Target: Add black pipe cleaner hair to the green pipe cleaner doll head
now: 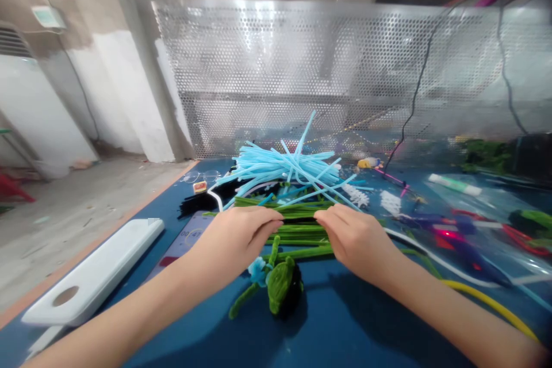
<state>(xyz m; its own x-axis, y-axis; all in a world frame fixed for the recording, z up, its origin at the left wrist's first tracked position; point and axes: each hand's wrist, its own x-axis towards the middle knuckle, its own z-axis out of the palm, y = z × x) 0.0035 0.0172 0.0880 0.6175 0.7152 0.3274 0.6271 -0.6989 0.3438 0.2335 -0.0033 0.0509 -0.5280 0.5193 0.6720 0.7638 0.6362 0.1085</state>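
My left hand (235, 238) and my right hand (353, 238) rest on a bundle of green pipe cleaners (297, 230) on the blue table (345, 328). The fingers of both hands curl over the green stems from either side, pinching them. Behind the bundle lies a heap of light blue pipe cleaners (284, 169). Just in front of my hands sits a small green and black pipe-cleaner figure (282, 287) with a pale blue flower.
A white flat case (99, 273) lies at the left table edge. Black pipe cleaners (200, 201), eyeglasses (202, 175), a white marker (455, 185), plastic bags with red items and a yellow cord (487, 302) lie on the table. A perforated metal screen (328, 75) stands behind.
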